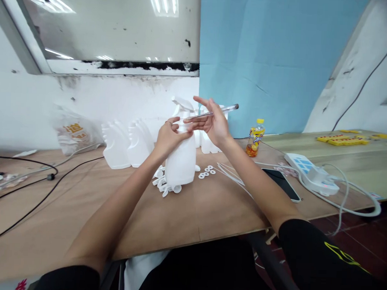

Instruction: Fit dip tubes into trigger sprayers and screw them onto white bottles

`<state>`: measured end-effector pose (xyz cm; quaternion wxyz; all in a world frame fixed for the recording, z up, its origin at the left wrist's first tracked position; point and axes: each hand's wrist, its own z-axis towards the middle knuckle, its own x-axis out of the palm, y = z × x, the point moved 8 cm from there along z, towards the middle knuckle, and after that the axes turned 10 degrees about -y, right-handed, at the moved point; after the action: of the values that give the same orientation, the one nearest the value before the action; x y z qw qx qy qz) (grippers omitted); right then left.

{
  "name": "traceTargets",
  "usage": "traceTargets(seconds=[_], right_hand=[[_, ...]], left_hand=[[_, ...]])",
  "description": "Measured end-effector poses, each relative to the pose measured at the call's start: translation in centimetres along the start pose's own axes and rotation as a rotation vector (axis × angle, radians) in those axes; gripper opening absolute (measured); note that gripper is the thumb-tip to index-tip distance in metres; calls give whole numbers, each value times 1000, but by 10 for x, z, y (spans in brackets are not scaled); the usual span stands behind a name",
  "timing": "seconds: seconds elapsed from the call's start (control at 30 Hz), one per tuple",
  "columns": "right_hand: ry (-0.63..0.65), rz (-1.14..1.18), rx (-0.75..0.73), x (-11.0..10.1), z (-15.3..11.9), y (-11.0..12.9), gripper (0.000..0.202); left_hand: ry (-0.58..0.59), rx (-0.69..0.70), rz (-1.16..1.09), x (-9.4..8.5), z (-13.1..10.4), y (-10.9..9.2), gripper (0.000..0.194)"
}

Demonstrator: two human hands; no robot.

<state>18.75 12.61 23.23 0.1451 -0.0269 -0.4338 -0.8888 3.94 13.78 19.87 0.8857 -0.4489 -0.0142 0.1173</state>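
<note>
Passable between forearms (123,197) over the near bench (174,221); blocked far left by white bottles (116,148), far right by a drink bottle (255,137), right by a power strip (304,169).

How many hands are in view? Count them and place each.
2: the left hand around the upper part of the white spray bottle, and the right hand beside its neck, holding a slim pen-like rod. No other shows.

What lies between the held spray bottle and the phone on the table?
Across the head view from the spray bottle to the phone: a small white piece, white rings, thin white tubes, then the right forearm.
</note>
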Motion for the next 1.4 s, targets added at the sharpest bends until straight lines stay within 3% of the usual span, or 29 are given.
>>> traceTargets(seconds=[0.07,0.13,0.23,0.37,0.5,0.57,0.73,0.8,1.0,1.23,1.4], right_hand=[[-173,-73,-79,-21,4,2,70],[-258,-153,-108,-36,8,-2,72],[-178,-229,-43,-36,12,-17,65],[-27,-195,2,-14,10,-30,49],[-83,-111,-48,-1,4,-28,37],[-79,-33,-68,3,1,-24,33],[195,123,22,23,-7,-18,40],[238,128,69,25,-8,-20,43],[19,139,3,8,0,-21,44],[59,166,28,10,2,-28,44],[90,107,29,12,-1,-29,50]], left_hand=[[10,-1,5,-6,1,-1,79],[50,-6,-30,-8,1,-1,76],[59,9,-4,-12,3,-1,73],[74,34,102,-11,3,-2,67],[106,57,113,-9,0,-6,60],[174,0,13,-7,-1,-7,58],[427,-155,-192,-4,-8,-14,49],[456,-149,-194,-6,-8,-17,46],[376,-155,-139,-10,-3,-11,53],[329,-184,-90,-17,0,-4,60],[453,-149,-102,-14,-6,-15,54]])
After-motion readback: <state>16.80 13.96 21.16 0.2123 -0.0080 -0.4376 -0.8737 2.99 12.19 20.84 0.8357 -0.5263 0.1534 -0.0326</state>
